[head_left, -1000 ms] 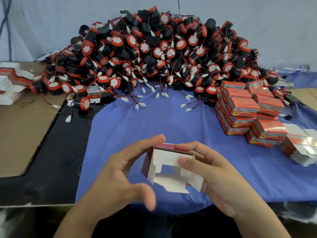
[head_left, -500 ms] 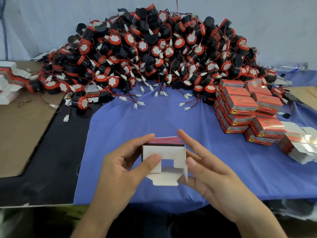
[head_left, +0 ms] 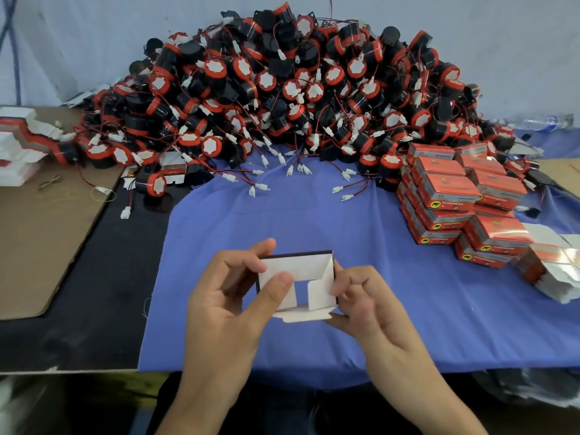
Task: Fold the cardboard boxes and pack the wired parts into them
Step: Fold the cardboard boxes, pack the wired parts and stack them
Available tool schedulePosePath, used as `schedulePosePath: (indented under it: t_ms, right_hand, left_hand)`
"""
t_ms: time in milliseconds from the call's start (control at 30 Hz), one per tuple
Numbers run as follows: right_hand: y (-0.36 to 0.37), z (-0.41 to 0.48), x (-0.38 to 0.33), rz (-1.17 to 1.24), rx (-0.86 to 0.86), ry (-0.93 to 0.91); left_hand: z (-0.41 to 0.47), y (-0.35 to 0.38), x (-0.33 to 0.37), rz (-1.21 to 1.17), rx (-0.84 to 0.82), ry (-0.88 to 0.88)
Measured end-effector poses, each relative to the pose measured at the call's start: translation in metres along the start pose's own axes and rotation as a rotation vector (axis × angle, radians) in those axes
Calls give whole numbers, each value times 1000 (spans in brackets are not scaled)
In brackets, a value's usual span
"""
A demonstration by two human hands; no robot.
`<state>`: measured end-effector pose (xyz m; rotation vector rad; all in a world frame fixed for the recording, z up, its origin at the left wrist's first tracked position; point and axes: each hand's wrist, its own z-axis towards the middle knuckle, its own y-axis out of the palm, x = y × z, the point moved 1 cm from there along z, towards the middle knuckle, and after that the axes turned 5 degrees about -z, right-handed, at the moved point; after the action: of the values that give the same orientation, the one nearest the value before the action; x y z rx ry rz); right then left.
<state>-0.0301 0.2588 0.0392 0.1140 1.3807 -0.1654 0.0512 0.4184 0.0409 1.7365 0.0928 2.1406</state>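
Note:
Both hands hold a small cardboard box (head_left: 303, 268) above the blue cloth (head_left: 314, 221), its white inside facing me and its end flaps partly folded in. My left hand (head_left: 232, 302) grips its left side, thumb pressed on a white flap. My right hand (head_left: 364, 302) pinches the right side with curled fingers. Behind rises a big heap of black-and-red wired parts (head_left: 298, 89) with white plugs. Packed red boxes (head_left: 455, 196) are stacked at the right.
Flat unfolded box blanks lie at the far left (head_left: 18, 146) and far right (head_left: 555, 271). A brown cardboard sheet (head_left: 40, 230) covers the left of the black table (head_left: 103, 293). A plastic bottle (head_left: 543, 122) lies at the back right.
The box has turned square to me and the side flaps have folded inward. My left thumb moved onto the left flap; my right fingers curled against the right side.

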Motion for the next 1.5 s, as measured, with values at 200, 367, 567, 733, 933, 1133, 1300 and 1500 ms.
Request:
schedulePosePath:
  t_ms: [200,367,567,733,933,1133,1300,1500]
  right_hand:
    - [5,-1,0,79,143,-30]
    - [17,-2,-5,303,305,42]
    - [32,-2,-10,123,397,58]
    - [39,-2,-7,128,460,75]
    - [42,1,-6,143,533,91]
    - [42,2,-7,218,551,157]
    - [34,2,-5,588,518,276]
    - [26,3,0,656,272,313]
  left_hand:
    - [-5,8,2,-4,-90,27]
    - [-12,16,4,18,-183,158]
    - [-18,25,-4,70,-88,286]
    - [-26,31,-10,75,-5,274]
    - [-27,36,-10,62,34,220]
    - [-26,35,-14,51,29,199]
    - [-15,24,-13,-132,-69,37]
    - [-13,19,-13,75,-209,-27]
